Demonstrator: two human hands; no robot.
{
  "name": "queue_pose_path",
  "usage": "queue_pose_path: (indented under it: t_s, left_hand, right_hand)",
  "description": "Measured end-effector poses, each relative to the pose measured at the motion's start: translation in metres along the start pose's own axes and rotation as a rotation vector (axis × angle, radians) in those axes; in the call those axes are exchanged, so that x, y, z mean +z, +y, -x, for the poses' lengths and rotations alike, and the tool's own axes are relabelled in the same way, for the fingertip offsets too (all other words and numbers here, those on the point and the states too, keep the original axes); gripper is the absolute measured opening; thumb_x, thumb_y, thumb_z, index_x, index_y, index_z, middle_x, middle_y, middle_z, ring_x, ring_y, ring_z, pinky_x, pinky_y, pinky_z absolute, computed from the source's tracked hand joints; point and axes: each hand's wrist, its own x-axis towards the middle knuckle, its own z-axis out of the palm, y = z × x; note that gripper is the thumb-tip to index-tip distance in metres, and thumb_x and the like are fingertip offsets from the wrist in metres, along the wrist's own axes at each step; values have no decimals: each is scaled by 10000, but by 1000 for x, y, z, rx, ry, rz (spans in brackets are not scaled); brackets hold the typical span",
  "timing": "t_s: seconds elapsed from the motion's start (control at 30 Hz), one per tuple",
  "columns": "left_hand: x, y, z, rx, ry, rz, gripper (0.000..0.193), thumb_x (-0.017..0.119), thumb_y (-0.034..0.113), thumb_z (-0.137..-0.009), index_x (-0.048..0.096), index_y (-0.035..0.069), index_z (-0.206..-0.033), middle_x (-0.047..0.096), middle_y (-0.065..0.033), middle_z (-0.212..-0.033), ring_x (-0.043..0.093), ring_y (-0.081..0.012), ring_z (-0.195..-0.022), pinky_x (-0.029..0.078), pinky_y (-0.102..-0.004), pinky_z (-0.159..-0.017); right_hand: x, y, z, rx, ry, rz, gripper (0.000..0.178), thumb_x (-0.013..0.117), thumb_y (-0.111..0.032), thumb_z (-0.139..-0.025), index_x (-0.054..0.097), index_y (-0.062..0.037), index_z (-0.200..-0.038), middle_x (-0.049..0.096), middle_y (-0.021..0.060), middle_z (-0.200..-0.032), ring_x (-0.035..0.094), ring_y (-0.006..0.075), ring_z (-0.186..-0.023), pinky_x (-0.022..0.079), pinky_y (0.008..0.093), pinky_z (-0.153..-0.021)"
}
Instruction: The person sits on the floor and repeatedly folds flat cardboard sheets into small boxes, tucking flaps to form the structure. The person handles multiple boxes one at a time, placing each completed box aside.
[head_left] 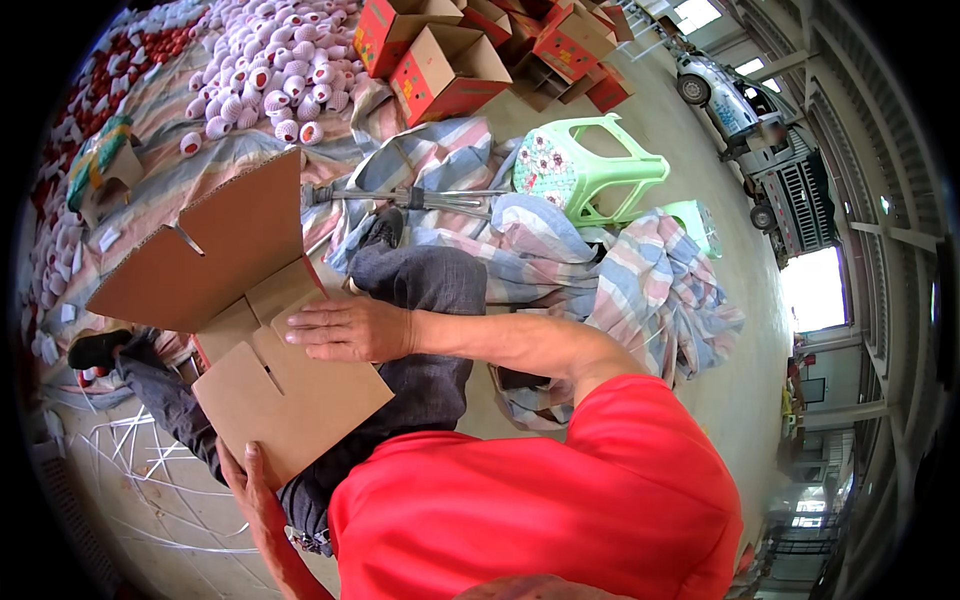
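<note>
A cardboard box (290,405) rests on my lap with its brown inner flaps folded outward. One large flap stands up on the far side, and slots are cut into the flaps. My right hand (355,328) lies flat on the near flap, fingers stretched out and pointing left. At the box's lower left corner my left hand (252,478) grips the edge, its thumb on top of the cardboard and its other fingers partly hidden.
Foam-netted fruit (285,70) is heaped on a striped tarp (160,190). Open red boxes (450,75) stand at the back. A green stool (590,170) lies tipped to the right. White straps (150,460) litter the floor at left. Vehicles (790,190) are parked far right.
</note>
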Motion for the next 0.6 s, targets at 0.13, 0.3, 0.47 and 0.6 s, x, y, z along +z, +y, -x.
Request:
queue_pose_path:
  t_s: [0.13,0.3,0.47,0.6]
  left_hand:
    - [20,30,-3,138,49,133,725,600,136,-1016,301,41,-1670,529,-175,-1558,546,-282,-1388,421,-398,-1167]
    - [5,32,-4,-28,-29,-249,484,514,42,-1031,573,13,-1511,681,-113,-1406,650,-134,-1169,498,-268,-1011]
    - [7,14,27,-41,32,-220,483,501,53,-1027,573,29,-1505,717,-144,-1294,666,-143,-912,545,-291,-874]
    - [6,15,31,-63,46,-243,496,503,70,-995,588,20,-1482,719,-216,-1314,737,-270,-1008,554,-358,-938]
  right_hand:
    - [6,-9,5,62,-30,16,262,711,-116,-910,704,-61,-1166,636,134,-1476,602,363,-1380,542,470,-1129]
    - [10,-24,6,155,-129,-78,192,741,-71,-873,727,-16,-1056,717,143,-1345,676,352,-1280,598,450,-1031]
    - [12,-39,7,147,-204,-169,190,757,-59,-874,736,-13,-1058,728,142,-1318,695,365,-1238,594,446,-1035]
    - [12,-43,2,149,-238,-194,176,757,-51,-870,732,-6,-1038,733,142,-1300,698,367,-1232,598,442,-1009]
